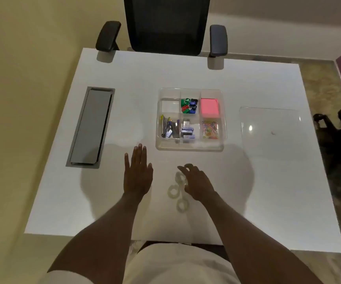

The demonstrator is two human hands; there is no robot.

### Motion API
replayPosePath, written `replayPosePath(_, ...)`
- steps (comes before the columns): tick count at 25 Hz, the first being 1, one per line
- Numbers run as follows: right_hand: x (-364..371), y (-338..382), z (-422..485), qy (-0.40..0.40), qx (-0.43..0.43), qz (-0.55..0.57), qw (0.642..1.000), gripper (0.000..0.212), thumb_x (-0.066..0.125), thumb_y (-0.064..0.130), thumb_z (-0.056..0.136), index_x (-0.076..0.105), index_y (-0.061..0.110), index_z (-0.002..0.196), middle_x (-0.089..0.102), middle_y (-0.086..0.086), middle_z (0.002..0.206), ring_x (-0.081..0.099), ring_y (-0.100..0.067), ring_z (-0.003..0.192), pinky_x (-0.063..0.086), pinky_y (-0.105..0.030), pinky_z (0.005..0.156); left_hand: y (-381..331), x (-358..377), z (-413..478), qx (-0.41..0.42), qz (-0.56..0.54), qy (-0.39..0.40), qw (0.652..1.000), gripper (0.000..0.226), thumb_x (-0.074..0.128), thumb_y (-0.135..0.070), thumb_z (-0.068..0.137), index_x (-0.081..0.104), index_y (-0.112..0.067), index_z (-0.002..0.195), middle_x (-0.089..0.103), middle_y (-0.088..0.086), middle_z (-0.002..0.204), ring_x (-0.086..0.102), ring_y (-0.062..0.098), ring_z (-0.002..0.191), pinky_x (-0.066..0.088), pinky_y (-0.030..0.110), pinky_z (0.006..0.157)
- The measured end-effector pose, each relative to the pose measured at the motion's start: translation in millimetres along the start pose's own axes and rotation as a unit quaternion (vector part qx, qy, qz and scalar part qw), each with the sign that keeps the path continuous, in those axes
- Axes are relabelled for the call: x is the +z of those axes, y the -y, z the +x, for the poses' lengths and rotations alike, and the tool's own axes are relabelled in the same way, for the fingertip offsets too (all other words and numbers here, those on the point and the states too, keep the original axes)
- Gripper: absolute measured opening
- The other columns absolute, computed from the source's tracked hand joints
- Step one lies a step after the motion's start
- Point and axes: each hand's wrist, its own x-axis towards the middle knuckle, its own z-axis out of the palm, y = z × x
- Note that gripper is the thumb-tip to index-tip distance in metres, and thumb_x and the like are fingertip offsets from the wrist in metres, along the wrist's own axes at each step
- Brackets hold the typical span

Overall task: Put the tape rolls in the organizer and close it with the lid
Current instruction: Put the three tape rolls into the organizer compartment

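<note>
Three clear tape rolls lie on the white table in front of me: one [180,177] under my right fingers, one [173,191] just left of my right palm, one [182,205] nearest me. My right hand [198,183] hovers over the farthest roll with fingers curled and spread; no roll is lifted. My left hand [137,172] lies flat and open on the table, left of the rolls. The clear organizer [190,147] stands beyond the hands, its back-left compartment [169,106] bare. The clear lid [269,130] lies flat to the right of it.
The organizer holds coloured clips [189,105], a pink note pad [209,108], paper clips [210,129], staplers and staple boxes [177,129]. A grey cable tray [90,127] is set into the table at left. A black office chair [166,25] stands at the far edge.
</note>
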Motion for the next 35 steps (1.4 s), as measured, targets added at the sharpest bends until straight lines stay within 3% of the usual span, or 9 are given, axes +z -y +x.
replayPosePath(6,-2,0,-2,-0.035,0.005,-0.01,0.999,0.064,0.061,0.005,0.087,0.049,0.026,0.146,0.046,-0.001,0.147,0.055,-0.024,0.123,0.048,-0.034,0.095,-4,2,12,-0.012,-0.005,0.011,1.0,0.064,0.033,-0.029,0.113,0.014,-0.008,0.17,0.006,0.012,0.18,0.004,0.028,0.169,0.002,0.054,0.137)
replayPosePath(8,23,0,66,-0.018,0.021,-0.005,1.0,0.052,0.059,0.004,0.087,0.058,0.022,0.135,0.051,-0.001,0.139,0.057,-0.025,0.117,0.049,-0.035,0.091,34,47,74,-0.03,-0.05,0.084,0.995,0.065,0.032,-0.03,0.113,0.012,-0.009,0.171,0.003,0.011,0.18,0.002,0.027,0.169,0.0,0.052,0.137)
replayPosePath(10,17,3,52,-0.026,0.027,-0.013,0.999,0.042,0.06,0.007,0.087,0.062,0.02,0.127,0.055,-0.001,0.13,0.058,-0.025,0.113,0.05,-0.033,0.087,29,50,66,-0.033,-0.047,0.084,0.995,0.065,0.032,-0.029,0.113,0.011,-0.01,0.171,0.002,0.01,0.18,0.001,0.026,0.169,0.0,0.052,0.137)
replayPosePath(16,7,18,55,-0.171,-0.031,0.031,0.984,0.055,0.076,0.035,0.084,0.058,0.021,0.134,0.061,-0.003,0.13,0.064,-0.02,0.108,0.057,-0.032,0.09,33,65,47,-0.038,-0.073,0.07,0.994,0.064,0.034,-0.031,0.113,0.015,-0.013,0.171,0.003,0.007,0.18,0.001,0.024,0.169,0.0,0.052,0.138)
replayPosePath(20,-42,30,116,-0.238,-0.033,0.057,0.969,0.058,0.075,0.038,0.086,0.053,0.02,0.137,0.059,-0.005,0.134,0.06,-0.021,0.119,0.053,-0.033,0.099,42,80,49,-0.032,-0.075,0.025,0.996,0.064,0.04,-0.033,0.111,0.024,-0.013,0.169,0.015,0.006,0.179,0.011,0.023,0.168,0.011,0.053,0.137)
replayPosePath(24,-98,32,185,-0.282,0.041,0.109,0.952,0.053,0.072,0.031,0.091,0.053,0.014,0.138,0.058,-0.007,0.135,0.057,-0.022,0.122,0.051,-0.035,0.103,47,95,48,-0.031,-0.048,0.002,0.998,0.067,0.035,-0.038,0.108,0.023,-0.014,0.17,0.018,0.006,0.179,0.015,0.024,0.168,0.015,0.053,0.137)
replayPosePath(29,-132,29,257,-0.23,0.098,0.114,0.961,0.045,0.071,0.015,0.093,0.056,0.005,0.134,0.055,-0.014,0.134,0.056,-0.029,0.123,0.053,-0.041,0.099,51,109,49,-0.026,-0.052,-0.011,0.998,0.067,0.022,-0.044,0.109,0.016,-0.018,0.171,0.012,0.002,0.18,0.012,0.021,0.168,0.01,0.05,0.137)
replayPosePath(35,-135,28,309,-0.131,0.115,-0.015,0.985,0.031,0.061,0.009,0.097,0.057,0.004,0.127,0.058,-0.014,0.126,0.059,-0.03,0.117,0.052,-0.04,0.091,53,116,49,-0.029,-0.042,-0.017,0.999,0.068,0.029,-0.044,0.109,0.017,-0.018,0.171,0.008,0.001,0.181,0.007,0.019,0.169,0.005,0.048,0.138)
